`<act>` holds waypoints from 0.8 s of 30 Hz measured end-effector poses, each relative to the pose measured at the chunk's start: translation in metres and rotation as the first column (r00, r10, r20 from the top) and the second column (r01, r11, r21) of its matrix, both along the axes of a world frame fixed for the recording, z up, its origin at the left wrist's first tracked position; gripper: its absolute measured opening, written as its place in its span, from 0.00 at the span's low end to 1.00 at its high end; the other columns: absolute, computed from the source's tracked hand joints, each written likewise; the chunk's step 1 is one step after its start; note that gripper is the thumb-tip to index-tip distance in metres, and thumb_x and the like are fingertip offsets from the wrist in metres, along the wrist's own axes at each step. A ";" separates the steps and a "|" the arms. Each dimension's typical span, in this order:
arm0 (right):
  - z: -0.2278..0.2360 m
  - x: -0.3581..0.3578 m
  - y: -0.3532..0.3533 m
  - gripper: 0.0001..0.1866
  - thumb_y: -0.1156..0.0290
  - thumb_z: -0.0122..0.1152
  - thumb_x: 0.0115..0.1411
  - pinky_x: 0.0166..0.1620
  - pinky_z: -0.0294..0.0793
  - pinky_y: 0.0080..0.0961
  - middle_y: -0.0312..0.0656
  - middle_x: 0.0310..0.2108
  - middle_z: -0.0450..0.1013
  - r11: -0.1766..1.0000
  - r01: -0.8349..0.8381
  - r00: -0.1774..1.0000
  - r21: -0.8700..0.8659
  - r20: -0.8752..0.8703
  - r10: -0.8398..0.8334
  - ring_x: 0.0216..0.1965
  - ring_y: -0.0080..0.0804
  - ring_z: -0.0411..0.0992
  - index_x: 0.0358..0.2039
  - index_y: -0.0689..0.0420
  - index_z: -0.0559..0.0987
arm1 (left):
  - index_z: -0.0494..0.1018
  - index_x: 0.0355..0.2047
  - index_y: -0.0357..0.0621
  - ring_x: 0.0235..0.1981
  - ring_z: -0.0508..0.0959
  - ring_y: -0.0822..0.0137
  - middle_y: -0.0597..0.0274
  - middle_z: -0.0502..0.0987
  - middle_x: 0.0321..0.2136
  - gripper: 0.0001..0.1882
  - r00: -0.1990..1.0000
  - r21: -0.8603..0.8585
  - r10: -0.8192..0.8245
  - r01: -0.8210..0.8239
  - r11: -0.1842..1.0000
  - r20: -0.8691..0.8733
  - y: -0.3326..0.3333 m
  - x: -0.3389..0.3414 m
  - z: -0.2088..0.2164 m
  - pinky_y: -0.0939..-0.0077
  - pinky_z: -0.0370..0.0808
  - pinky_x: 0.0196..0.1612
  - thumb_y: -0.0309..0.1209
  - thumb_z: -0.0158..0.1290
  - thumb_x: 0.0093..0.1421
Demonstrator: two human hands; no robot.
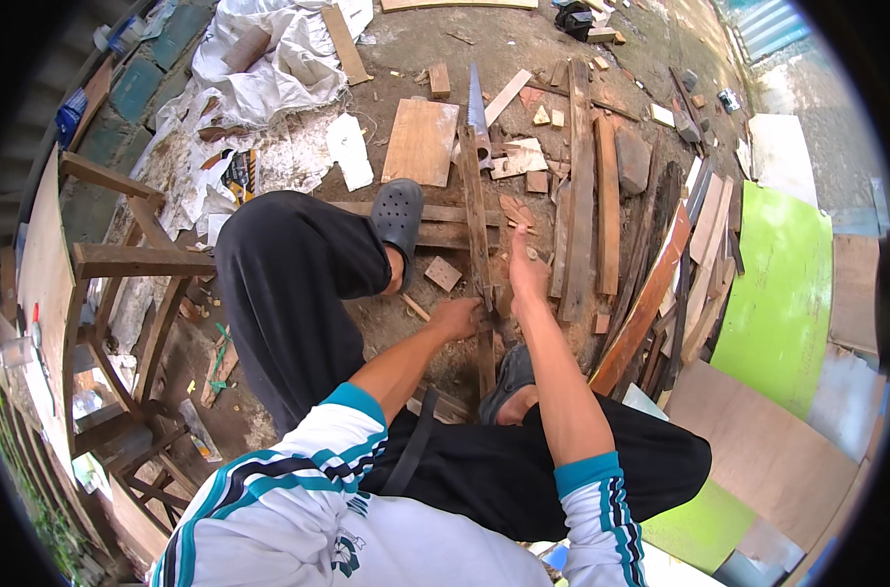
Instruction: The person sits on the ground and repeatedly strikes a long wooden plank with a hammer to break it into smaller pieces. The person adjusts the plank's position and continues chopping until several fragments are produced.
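Observation:
My left hand [459, 319] is closed around a long, narrow wooden strip [473, 220], which runs away from me between my feet. Just right of that strip, my right hand [529, 276] is raised with a finger or thumb stretched out, seemingly holding nothing; its other fingers are partly hidden. Beyond it lies a jagged brown scrap [516, 209]. A handsaw [476, 103] rests past the strip's far end, blade pointing away. Crosswise under the strip are wooden boards [452, 235], close to my left shoe [398, 217]. My right shoe [510, 382] is beside the strip's near end.
Several planks [580, 186] and offcuts cover the ground to the right, near a stone [632, 159]. A square board [421, 142] lies ahead. At left stands a wooden frame [132, 259], with white sheeting [259, 88] beyond. Green panels [773, 293] lie far right.

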State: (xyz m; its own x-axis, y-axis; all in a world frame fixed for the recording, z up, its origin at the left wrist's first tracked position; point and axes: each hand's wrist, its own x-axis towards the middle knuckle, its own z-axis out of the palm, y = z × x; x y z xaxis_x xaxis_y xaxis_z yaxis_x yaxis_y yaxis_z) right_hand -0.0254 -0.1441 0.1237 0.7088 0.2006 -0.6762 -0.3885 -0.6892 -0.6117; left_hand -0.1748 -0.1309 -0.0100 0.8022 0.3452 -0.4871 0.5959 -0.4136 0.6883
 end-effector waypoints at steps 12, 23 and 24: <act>0.009 -0.019 -0.038 0.21 0.52 0.63 0.59 0.36 0.67 0.28 0.38 0.26 0.77 0.961 -0.241 0.962 0.134 0.164 0.219 0.29 0.27 0.70 0.27 0.61 0.81 | 0.63 0.55 0.40 0.55 0.73 0.54 0.53 0.68 0.55 0.42 0.965 0.232 -0.194 0.232 0.945 -0.175 -0.020 0.013 0.002 0.55 0.70 0.55 0.49 0.69 0.47; 0.022 -0.028 -0.030 0.24 0.50 0.60 0.61 0.35 0.68 0.26 0.36 0.21 0.73 0.904 -0.357 0.931 0.235 0.169 0.323 0.27 0.26 0.71 0.29 0.63 0.81 | 0.47 0.70 0.40 0.72 0.49 0.56 0.54 0.42 0.73 0.60 0.935 0.348 -0.186 0.290 0.891 -0.303 -0.009 0.010 0.021 0.50 0.57 0.67 0.54 0.67 0.46; 0.027 -0.031 -0.025 0.26 0.48 0.59 0.61 0.34 0.68 0.26 0.37 0.21 0.73 0.909 -0.359 0.931 0.214 0.154 0.331 0.27 0.26 0.71 0.29 0.63 0.81 | 0.47 0.70 0.41 0.72 0.49 0.56 0.54 0.42 0.73 0.60 0.920 0.310 -0.224 0.325 0.893 -0.321 -0.003 0.013 0.021 0.50 0.57 0.67 0.54 0.67 0.46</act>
